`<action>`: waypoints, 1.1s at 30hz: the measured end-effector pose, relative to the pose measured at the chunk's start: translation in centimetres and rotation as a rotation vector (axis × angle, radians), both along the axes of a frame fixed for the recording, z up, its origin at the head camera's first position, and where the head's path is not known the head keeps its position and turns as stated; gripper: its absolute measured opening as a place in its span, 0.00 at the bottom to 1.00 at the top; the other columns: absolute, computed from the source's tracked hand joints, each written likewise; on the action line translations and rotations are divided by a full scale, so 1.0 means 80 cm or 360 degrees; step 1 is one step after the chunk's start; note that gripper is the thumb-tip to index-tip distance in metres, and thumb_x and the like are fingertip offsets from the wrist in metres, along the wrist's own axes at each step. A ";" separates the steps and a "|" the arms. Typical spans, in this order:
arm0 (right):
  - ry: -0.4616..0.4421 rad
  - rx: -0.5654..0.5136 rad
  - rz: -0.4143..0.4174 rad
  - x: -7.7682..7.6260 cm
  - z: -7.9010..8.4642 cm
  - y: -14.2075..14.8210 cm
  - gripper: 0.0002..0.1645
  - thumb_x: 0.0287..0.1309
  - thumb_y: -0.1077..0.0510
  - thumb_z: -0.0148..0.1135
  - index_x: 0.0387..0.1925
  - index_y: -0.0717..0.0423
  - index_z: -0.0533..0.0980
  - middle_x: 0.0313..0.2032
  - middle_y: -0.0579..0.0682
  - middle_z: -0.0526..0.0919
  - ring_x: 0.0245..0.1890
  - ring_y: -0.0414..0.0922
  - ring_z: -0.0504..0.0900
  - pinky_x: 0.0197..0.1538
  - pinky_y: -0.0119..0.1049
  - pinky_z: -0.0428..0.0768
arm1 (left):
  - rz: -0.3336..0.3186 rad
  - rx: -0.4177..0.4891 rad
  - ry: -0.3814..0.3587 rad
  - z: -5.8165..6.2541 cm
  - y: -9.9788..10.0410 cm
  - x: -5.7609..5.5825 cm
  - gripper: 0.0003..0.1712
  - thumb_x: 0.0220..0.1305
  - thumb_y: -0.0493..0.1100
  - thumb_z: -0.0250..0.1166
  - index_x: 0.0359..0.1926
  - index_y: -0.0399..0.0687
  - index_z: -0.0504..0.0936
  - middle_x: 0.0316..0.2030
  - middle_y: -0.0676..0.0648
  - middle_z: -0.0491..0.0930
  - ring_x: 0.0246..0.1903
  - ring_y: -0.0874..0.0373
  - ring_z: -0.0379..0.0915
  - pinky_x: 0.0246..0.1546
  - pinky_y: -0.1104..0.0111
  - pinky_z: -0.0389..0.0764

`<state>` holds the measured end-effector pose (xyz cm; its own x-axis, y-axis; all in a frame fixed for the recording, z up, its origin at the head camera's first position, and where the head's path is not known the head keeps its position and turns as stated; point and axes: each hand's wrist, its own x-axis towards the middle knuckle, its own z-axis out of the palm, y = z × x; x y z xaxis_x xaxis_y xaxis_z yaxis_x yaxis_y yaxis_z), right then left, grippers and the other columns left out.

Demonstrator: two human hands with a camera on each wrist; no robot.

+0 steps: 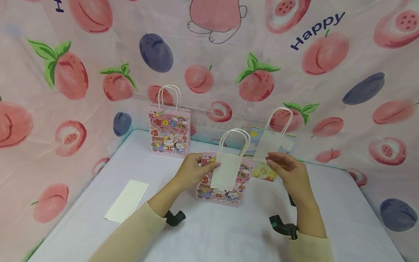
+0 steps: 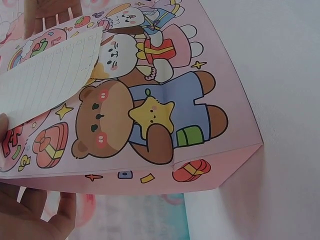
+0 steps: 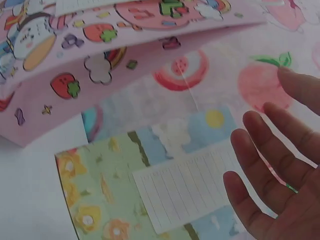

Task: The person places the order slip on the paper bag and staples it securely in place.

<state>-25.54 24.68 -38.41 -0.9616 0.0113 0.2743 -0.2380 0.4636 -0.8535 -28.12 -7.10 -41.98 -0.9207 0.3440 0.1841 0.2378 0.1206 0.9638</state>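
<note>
My left hand (image 1: 190,173) grips the left edge of a pink cartoon paper gift bag (image 1: 204,193) with white handles, thumb in front and fingers behind. Under that thumb lies a lined white paper slip (image 1: 226,173), flat against the bag's front, its lower end curling slightly off the surface in the left wrist view. My right hand (image 1: 289,174) hangs apart from the bag on its right, fingers loosely bent and holding nothing, as the right wrist view (image 3: 280,175) also shows. Behind it stands a landscape-print gift bag (image 3: 110,190), with another lined slip (image 3: 187,195) on its front.
A second pink cartoon gift bag (image 1: 170,133) stands upright at the back left of the white table (image 1: 212,236). A loose white paper slip (image 1: 127,200) lies flat at the left. Fruit-print cloth (image 1: 199,51) hangs behind the table.
</note>
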 end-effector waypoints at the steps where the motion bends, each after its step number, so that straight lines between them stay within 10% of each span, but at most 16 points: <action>1: -0.0008 0.0011 -0.0029 0.000 0.000 0.004 0.24 0.70 0.48 0.67 0.60 0.57 0.80 0.49 0.36 0.87 0.52 0.29 0.83 0.54 0.19 0.78 | 0.0000 -0.0001 -0.0003 0.000 0.000 0.000 0.17 0.70 0.51 0.69 0.54 0.50 0.87 0.41 0.46 0.92 0.38 0.54 0.91 0.40 0.62 0.90; 16: -0.0311 0.0153 -0.0491 -0.012 -0.011 0.053 0.33 0.66 0.36 0.67 0.64 0.50 0.79 0.48 0.39 0.84 0.47 0.30 0.77 0.53 0.39 0.73 | -0.0014 0.0017 0.0009 -0.001 0.001 -0.002 0.16 0.70 0.51 0.69 0.53 0.49 0.88 0.42 0.46 0.92 0.38 0.54 0.91 0.40 0.62 0.90; 33: -0.0528 0.0257 -0.0535 -0.021 -0.047 0.091 0.36 0.71 0.36 0.59 0.68 0.56 0.75 0.65 0.61 0.79 0.61 0.56 0.77 0.51 0.42 0.74 | -0.0010 0.0018 -0.0008 -0.004 -0.001 -0.002 0.16 0.70 0.51 0.69 0.53 0.49 0.88 0.42 0.46 0.92 0.37 0.54 0.91 0.39 0.62 0.90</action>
<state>-27.26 31.93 -42.16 -0.9478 0.3180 -0.0220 0.2193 0.6004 -0.7691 -28.27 -7.16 -42.27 -0.9194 0.3480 0.1835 0.2337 0.1079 0.9663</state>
